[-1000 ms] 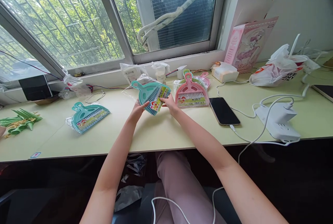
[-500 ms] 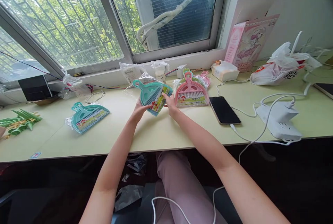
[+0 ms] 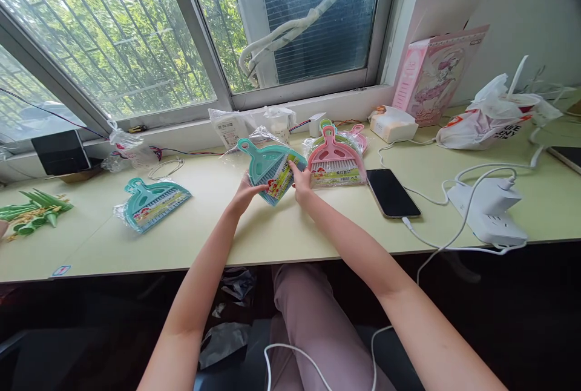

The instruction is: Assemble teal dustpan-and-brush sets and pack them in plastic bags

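Note:
Both my hands hold a teal dustpan-and-brush set [image 3: 265,160] in clear plastic, tilted above the table. My left hand [image 3: 246,193] grips its lower left edge, thumb across the front. On its right side, my right hand [image 3: 301,180] presses the yellow label; the fingers behind the set are hidden. Right beside it, a pink dustpan set [image 3: 334,158] lies in plastic, with green and pink parts showing behind. Another wrapped teal set [image 3: 157,202] rests on the table to the left.
A black phone [image 3: 393,193] with a white cable and a power strip [image 3: 488,215] are on the right. Tissues [image 3: 393,124], a pink box [image 3: 439,79] and a plastic bag [image 3: 485,118] stand behind. Green pods [image 3: 36,212] lie far left, by a person's fingertips.
The held teal set has moved slightly right, closer to the pink set, with both my hands still on it.

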Available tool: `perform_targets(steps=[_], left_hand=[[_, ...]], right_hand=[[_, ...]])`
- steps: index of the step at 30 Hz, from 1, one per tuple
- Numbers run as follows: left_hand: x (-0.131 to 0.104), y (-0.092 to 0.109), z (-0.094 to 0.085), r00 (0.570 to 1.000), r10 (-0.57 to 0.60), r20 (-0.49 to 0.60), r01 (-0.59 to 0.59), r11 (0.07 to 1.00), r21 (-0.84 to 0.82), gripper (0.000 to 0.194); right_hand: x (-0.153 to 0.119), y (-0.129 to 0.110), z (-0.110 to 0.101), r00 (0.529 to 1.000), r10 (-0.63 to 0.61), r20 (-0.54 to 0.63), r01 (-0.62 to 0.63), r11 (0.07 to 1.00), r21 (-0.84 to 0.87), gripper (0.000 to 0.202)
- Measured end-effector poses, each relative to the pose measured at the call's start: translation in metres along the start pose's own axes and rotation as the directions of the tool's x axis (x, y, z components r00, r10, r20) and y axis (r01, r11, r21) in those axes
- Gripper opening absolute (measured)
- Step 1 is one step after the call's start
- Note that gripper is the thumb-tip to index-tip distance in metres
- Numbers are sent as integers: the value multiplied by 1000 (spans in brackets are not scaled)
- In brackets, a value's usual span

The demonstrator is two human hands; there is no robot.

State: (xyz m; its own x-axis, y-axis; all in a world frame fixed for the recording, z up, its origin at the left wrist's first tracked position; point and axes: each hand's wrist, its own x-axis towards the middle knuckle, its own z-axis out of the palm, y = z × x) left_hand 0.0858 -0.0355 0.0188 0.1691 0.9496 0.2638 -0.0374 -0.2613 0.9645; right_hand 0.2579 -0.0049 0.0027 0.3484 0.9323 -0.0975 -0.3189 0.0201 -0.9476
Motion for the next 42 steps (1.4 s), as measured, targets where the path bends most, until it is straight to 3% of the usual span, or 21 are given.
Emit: perform_targets(steps=[3, 12, 17, 26, 31, 33, 34, 35, 36, 37, 39, 40, 41, 42], left_hand=[[0, 0, -1, 1000, 8, -9, -8, 1000, -4, 81], [-1, 10, -7, 997, 34, -62, -35, 999, -7, 81], [-2, 11, -7, 999, 1, -51, -1, 1000, 8, 81], [-5, 3, 10, 995, -98, -31, 99, 995, 3, 83], [-4, -1, 12, 987, -162, 5, 162, 986, 29, 84], [-2, -1, 11, 988, -138, -69, 142, 988, 61, 90], [-1, -1, 10, 982, -95, -164, 112, 989, 99, 97], [0, 1, 9, 956, -20, -292, 69, 985, 158, 103], [0, 3, 8, 898, 85, -431, 24, 970, 243, 107], [-1, 6, 7, 810, 210, -548, -9, 938, 347, 108], [-4, 13, 5, 633, 452, -629, -36, 829, 559, 102], [-6, 16, 5, 588, 542, -600, -47, 764, 643, 97], [-8, 19, 6, 588, 599, -544, -63, 704, 707, 92], [-10, 21, 7, 624, 626, -468, -88, 651, 754, 88]], right_hand=[[-4, -5, 1, 995, 100, 3, -100, 994, 32, 34], [-10, -18, 2, 958, 101, 267, -127, 989, 81, 21], [-7, -19, 1, 920, 203, 335, -265, 952, 151, 16], [0, -16, 1, 976, 126, 179, -174, 941, 291, 21], [0, -16, 1, 984, 110, 139, -151, 931, 332, 25], [-1, -15, 3, 986, 99, 133, -139, 931, 338, 28], [-2, -15, 3, 987, 93, 130, -132, 932, 338, 29], [-2, -14, 4, 988, 89, 126, -127, 934, 335, 29], [-3, -14, 4, 989, 88, 121, -124, 936, 329, 29], [-3, -14, 4, 989, 89, 119, -123, 939, 320, 28], [-4, -14, 4, 988, 88, 125, -122, 947, 296, 25], [-4, -14, 4, 987, 84, 135, -120, 952, 280, 24], [-5, -13, 4, 986, 81, 149, -118, 958, 262, 24], [-7, -13, 5, 983, 80, 165, -119, 963, 241, 25]])
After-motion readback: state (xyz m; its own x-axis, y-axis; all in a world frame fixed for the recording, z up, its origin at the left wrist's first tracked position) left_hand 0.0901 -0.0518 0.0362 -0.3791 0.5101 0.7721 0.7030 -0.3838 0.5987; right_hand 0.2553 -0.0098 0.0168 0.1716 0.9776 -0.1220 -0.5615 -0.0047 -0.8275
